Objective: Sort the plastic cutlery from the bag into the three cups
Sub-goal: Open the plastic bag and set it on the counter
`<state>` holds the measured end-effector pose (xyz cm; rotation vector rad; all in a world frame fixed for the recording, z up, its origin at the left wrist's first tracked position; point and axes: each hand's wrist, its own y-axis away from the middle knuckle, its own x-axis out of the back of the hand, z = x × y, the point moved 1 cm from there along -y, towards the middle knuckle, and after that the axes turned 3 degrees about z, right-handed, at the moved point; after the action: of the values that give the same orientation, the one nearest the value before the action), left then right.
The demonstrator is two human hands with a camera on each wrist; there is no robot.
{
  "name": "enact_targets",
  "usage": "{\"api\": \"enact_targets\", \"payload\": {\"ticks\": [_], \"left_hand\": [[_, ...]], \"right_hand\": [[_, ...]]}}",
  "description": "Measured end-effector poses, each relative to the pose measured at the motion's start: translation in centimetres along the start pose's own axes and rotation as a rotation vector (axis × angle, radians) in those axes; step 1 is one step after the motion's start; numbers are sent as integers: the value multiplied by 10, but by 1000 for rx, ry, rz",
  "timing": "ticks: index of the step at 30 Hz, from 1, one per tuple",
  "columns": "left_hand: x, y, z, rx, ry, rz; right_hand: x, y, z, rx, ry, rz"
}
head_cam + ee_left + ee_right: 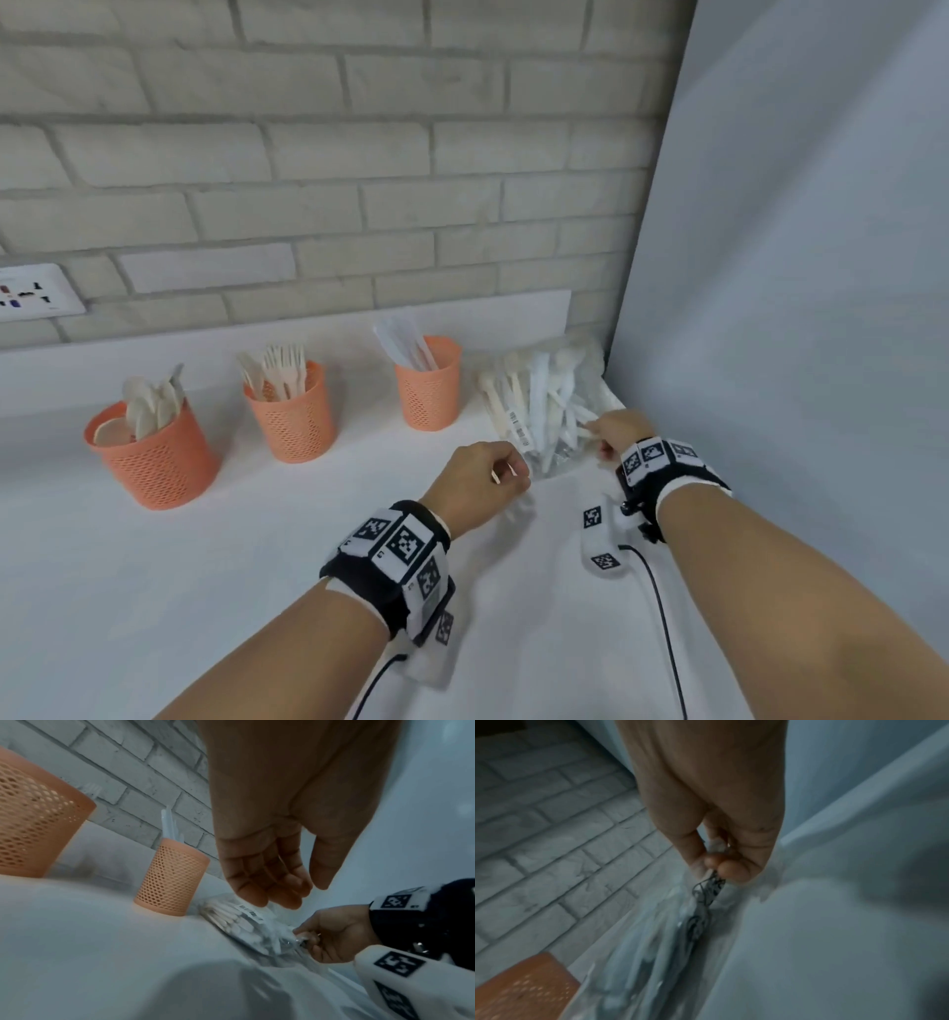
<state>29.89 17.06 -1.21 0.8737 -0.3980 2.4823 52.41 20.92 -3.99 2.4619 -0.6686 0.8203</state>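
Head view took in the white bench [154, 591], three orange cups [154, 457] and the cutlery bag [544, 406] lying beside the rightmost cup. Right wrist view alone revealed the right hand [713, 801] fingers [731, 871] pinching the bag's edge; left hand [282, 811] fingers hung loosely curled, holding nothing.

We read no words; only a barcode sticker [250, 911] on the bag [547, 406], digits too blurred.
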Motion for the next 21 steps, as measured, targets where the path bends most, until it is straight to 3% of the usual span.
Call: {"api": "enact_targets", "payload": {"ticks": [3,6,9,11,14,16,18,21], "left_hand": [[1,-11,7,-30,-15,76],[10,-23,19,-65,-8,191],[25,-40,22,-37,0,374],[34,-47,19,76,107,447],[41,-44,17,291,424,374],[45,-37,10,355,581,312],[51,-29,0,359,672,320],[73,-11,-4,251,749,358]], "right_hand": [[17,12,-11,109,-198,76],[43,37,-26,343,-125,96],[69,73,-40,549,-49,-13],[81,92,-41,620,-42,-137],[85,115,-36,661,-82,-308],[78,127,-34,670,-123,-375],[64,136,-35,708,-76,-402],[38,140,-42,772,49,-373]]}}
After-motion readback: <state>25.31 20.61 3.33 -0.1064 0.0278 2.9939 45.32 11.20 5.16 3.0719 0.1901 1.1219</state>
